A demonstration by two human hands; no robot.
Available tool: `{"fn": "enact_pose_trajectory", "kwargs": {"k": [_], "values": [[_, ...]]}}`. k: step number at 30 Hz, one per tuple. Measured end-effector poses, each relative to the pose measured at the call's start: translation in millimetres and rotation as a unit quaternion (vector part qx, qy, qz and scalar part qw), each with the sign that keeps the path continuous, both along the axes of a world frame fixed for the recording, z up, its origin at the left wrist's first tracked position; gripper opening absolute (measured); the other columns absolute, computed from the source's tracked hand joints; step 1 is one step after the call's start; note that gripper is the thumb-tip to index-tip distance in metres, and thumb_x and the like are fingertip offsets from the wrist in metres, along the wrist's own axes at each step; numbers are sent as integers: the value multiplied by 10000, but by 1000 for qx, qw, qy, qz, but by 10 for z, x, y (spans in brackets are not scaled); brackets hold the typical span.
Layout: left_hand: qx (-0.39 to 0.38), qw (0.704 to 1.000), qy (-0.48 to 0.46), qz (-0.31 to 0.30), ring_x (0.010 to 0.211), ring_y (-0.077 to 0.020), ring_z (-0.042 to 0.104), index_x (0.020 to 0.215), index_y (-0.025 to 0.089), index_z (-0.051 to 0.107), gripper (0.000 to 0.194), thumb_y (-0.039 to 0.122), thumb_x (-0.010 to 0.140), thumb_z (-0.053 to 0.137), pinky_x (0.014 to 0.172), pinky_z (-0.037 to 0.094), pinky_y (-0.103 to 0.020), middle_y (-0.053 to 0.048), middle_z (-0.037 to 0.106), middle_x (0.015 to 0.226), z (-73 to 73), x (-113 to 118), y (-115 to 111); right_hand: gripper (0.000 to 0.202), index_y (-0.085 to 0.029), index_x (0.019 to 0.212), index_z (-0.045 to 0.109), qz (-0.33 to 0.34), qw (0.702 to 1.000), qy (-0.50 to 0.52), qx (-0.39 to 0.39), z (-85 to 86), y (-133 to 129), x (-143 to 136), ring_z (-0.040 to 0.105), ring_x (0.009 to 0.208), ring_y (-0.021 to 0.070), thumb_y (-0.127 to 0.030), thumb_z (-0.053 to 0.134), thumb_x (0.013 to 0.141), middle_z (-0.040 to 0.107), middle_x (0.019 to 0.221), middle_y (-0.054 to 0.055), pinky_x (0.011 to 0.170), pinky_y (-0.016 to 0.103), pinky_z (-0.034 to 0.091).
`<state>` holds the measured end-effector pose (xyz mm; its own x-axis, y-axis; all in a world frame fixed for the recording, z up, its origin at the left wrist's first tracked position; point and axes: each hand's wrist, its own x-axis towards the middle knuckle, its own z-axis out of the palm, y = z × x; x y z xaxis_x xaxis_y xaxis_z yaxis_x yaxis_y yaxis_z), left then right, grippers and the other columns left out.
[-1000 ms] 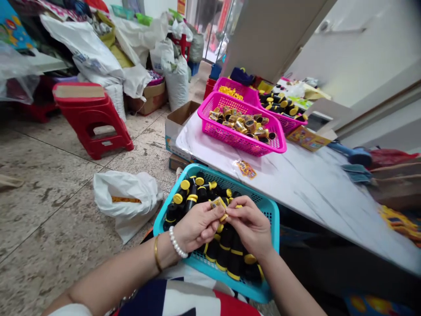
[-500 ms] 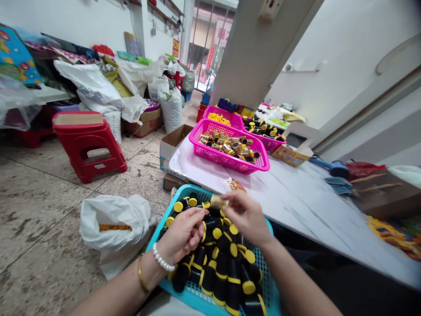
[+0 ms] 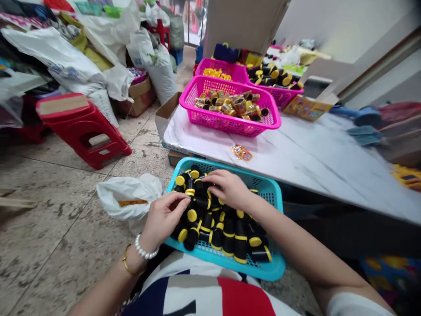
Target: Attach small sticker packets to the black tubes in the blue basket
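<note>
A blue basket [image 3: 276,267] full of black cylinders with yellow caps [image 3: 228,239] rests in front of me. My right hand [image 3: 228,188] reaches over its far part, the fingertips curled at a black cylinder. At the basket's left side is my left hand [image 3: 167,219], thumb and forefinger pinched together; whatever is between them is too small to make out. Beyond, a pink basket [image 3: 230,127] on the table holds gold-wrapped cylinders [image 3: 238,105]. A small pile of orange-yellow labels [image 3: 241,152] lies on the tabletop [image 3: 289,153] between the two baskets.
A white sack [image 3: 131,193] stands open left of the blue basket. Farther left is a red stool [image 3: 85,127]. Another pink basket [image 3: 283,94] with black and yellow pieces is behind, beside an open printed box [image 3: 307,107]. Sacks [image 3: 162,70] stand at the back left.
The gold-wrapped cylinder is no longer in my right hand, which has moved down to the black cylinders. My left hand has moved left and slightly down. The view has tilted downward.
</note>
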<state>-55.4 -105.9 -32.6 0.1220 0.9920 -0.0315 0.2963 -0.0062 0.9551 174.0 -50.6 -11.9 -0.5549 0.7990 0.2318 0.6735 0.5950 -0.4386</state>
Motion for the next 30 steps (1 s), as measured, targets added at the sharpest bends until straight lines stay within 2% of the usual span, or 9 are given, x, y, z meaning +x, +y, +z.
{"fn": "enact_pose_trajectory", "kwargs": {"k": [2, 4, 9, 12, 14, 16, 22, 25, 30], "values": [[-75, 995, -68, -23, 616, -107, 554, 907, 175, 682, 241, 394, 826, 621, 547, 426, -211, -28, 650, 775, 15, 29, 60, 383, -284, 1223, 605, 33, 996, -83, 3, -109, -52, -124, 530, 1065, 241, -188, 559, 856, 608, 1184, 89, 812, 365, 498], [-160, 972, -167, -52, 479, -59, 465, 917, 163, 653, 281, 426, 827, 613, 426, 339, -179, 1, 596, 700, 31, 83, 104, 362, -286, 1219, 596, 39, 991, -128, 8, -115, -43, -172, 495, 1082, 253, -206, 535, 872, 590, 1176, 100, 775, 356, 491], [-257, 913, -300, -102, 408, -16, 409, 910, 141, 629, 268, 394, 823, 637, 368, 243, -141, 15, 550, 662, 86, 238, 79, 158, -200, 847, 661, 39, 996, -77, 5, 67, 66, 39, 558, 901, 198, -355, 644, 816, 619, 1010, 69, 761, 309, 477], [-267, 900, -325, -112, 395, -10, 403, 881, 133, 637, 254, 382, 829, 634, 358, 221, -139, 11, 551, 653, 138, 303, 44, 152, -190, 784, 646, -106, 991, 49, 67, 152, 193, 346, 574, 793, 159, -316, 602, 856, 630, 939, 56, 758, 299, 469], [-268, 898, -330, -111, 389, -7, 396, 866, 131, 640, 250, 378, 829, 635, 358, 208, -140, 12, 549, 643, 155, 342, 40, 131, -192, 858, 670, -239, 958, 108, 116, 166, 304, 572, 563, 716, 152, -275, 570, 872, 636, 860, 49, 723, 308, 456], [-273, 898, -327, -110, 389, -4, 384, 862, 130, 640, 253, 381, 831, 633, 362, 196, -140, 16, 541, 632, 144, 382, 50, 144, -188, 880, 701, -310, 933, 123, 135, 143, 413, 760, 551, 677, 157, -271, 587, 853, 632, 798, 48, 681, 316, 436], [-273, 904, -315, -97, 416, 8, 336, 842, 128, 627, 269, 388, 795, 679, 389, 171, -136, 37, 501, 614, 74, 515, 95, 107, -179, 649, 684, -314, 935, 100, 131, -7, 630, 941, 527, 618, 145, -220, 677, 748, 612, 688, 20, 609, 292, 405], [-261, 907, -317, -91, 426, 1, 339, 834, 134, 621, 279, 401, 786, 684, 389, 161, -139, 41, 492, 608, 118, 550, 114, 150, -175, 620, 637, -321, 930, 102, 145, 22, 639, 914, 537, 642, 154, -214, 648, 764, 599, 675, 17, 625, 293, 412], [-200, 934, -291, -47, 471, -20, 387, 861, 145, 636, 282, 417, 795, 666, 409, 231, -140, 28, 531, 642, 263, 557, 138, 148, -185, 704, 621, -305, 917, 169, 193, 252, 234, 613, 556, 709, 168, -220, 576, 840, 586, 728, 30, 682, 308, 450]]}}
